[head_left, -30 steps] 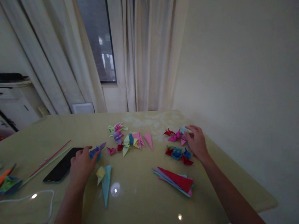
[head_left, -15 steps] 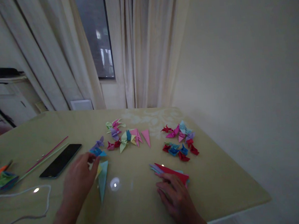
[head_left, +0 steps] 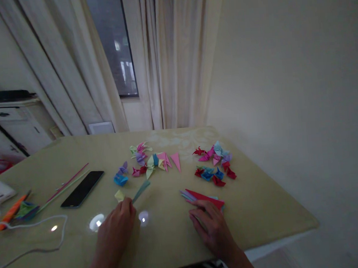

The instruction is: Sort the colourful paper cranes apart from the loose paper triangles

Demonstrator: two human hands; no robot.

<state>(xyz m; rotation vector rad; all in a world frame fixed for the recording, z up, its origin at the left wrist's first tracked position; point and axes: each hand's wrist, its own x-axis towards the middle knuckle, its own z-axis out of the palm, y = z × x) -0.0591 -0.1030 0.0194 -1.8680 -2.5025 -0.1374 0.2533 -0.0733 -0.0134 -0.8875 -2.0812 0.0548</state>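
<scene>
In the head view, my left hand (head_left: 119, 224) is closed on a pale teal folded paper (head_left: 141, 190), a narrow strip whose tip points up and right. Just behind its knuckles is a small pale yellow folded paper piece (head_left: 119, 195), touching or very close to them. My right hand (head_left: 211, 225) lies with bent, parted fingers against the near edge of a stack of folded papers (head_left: 206, 199), red on top with lilac and blue layers below. Its palm side is hidden. Beyond the left hand sits a blue origami piece (head_left: 121, 179) beside a purple origami piece (head_left: 123, 168).
Origami cranes (head_left: 150, 164) in mixed colours cluster mid-table near pink folded triangles (head_left: 175, 161). More red, blue and pink cranes (head_left: 214, 174) lie to the right. At left are a phone (head_left: 83, 189), thin sticks (head_left: 67, 182), an orange tool (head_left: 11, 213) and a white cable (head_left: 62, 236).
My left hand has moved right and closed on the pale teal paper, which is now turned and raised at its tip. My right hand stays at the stack. The view has shifted slightly.
</scene>
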